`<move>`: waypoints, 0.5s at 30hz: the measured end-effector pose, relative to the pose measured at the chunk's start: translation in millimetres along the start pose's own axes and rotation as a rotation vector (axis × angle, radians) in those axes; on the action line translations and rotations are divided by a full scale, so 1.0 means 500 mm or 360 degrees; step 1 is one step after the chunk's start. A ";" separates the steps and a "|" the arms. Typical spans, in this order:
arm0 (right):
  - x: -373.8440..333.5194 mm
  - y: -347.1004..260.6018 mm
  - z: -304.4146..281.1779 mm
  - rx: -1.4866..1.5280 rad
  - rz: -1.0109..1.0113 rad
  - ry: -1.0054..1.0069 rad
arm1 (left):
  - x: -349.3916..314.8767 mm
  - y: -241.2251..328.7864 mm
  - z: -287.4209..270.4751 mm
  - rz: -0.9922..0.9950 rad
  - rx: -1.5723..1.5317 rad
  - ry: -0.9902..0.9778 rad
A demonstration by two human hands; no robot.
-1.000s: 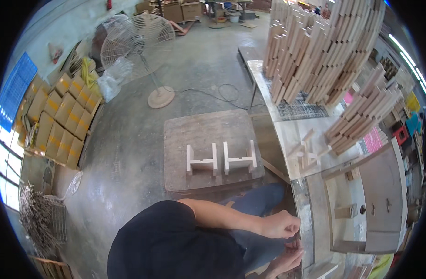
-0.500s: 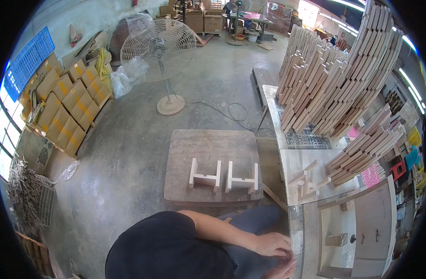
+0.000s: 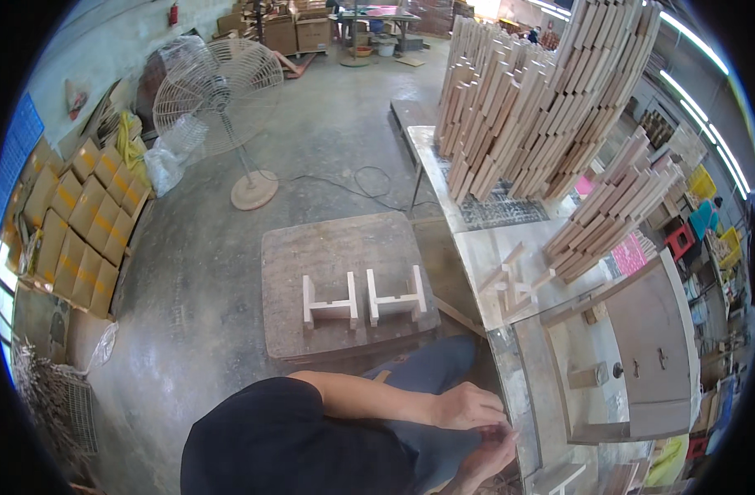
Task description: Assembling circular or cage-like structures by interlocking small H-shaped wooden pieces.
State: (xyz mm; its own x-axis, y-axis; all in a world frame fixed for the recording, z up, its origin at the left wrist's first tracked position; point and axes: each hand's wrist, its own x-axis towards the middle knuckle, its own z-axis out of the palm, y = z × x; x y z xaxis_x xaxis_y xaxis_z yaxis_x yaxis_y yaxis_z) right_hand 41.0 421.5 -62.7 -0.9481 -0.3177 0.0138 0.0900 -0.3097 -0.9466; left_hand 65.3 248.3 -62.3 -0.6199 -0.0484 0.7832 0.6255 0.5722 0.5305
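My left hand (image 3: 470, 407) reaches across my lap from a black sleeve to the front edge of a metal-topped workbench (image 3: 484, 247). My right hand (image 3: 490, 456) comes up from the lower edge and meets it there, fingertips together. Whatever is between the fingers is too small to make out. Two H-shaped wooden frames (image 3: 331, 303) (image 3: 396, 296) stand side by side on a low wooden board (image 3: 336, 247) on the floor just ahead of my knees. A few short wooden pieces (image 3: 509, 285) lie on the bench beyond my hands.
Tall leaning stacks of wooden slats (image 3: 526, 107) (image 3: 616, 206) fill the back of the bench. A wooden box-like jig (image 3: 633, 355) sits at the right. A pedestal fan (image 3: 221, 91), a floor cable, cardboard boxes (image 3: 80, 223) and wire racks (image 3: 56, 404) stand to the left.
The view has lifted and drawn nearer, so the bench and fan look larger. Both hands stay together at the bench's front edge with little movement.
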 end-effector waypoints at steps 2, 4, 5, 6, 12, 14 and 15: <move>-0.008 -0.001 -0.003 -0.0007 0.0028 0.0059 | 0.000 0.001 0.005 0.0030 -0.0030 -0.0016; -0.014 -0.005 -0.005 -0.0014 0.0060 0.0109 | 0.000 0.004 0.006 0.0055 -0.0052 -0.0026; -0.016 -0.010 -0.005 0.0002 0.0045 0.0058 | 0.000 0.004 0.006 0.0060 -0.0063 -0.0041; -0.018 -0.014 -0.004 0.0017 0.0029 0.0007 | 0.001 0.005 0.005 0.0065 -0.0074 -0.0055; -0.021 -0.003 -0.005 0.0046 0.0029 0.0123 | 0.008 0.010 0.009 0.0019 -0.0136 -0.0150; -0.022 -0.013 0.013 0.0025 0.0015 0.0209 | 0.011 0.014 0.011 0.0007 -0.0187 -0.0134; -0.023 -0.017 0.018 0.0004 0.0003 0.0288 | 0.011 0.016 0.013 -0.0006 -0.0231 -0.0114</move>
State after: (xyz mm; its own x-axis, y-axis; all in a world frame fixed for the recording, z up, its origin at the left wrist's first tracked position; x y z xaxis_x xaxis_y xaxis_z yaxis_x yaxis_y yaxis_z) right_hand 54.1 419.5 -52.0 -0.9873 -0.1522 -0.0463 0.0924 -0.3117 -0.9457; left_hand 63.7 257.9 -55.8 -0.6514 0.0111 0.7586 0.6817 0.4474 0.5789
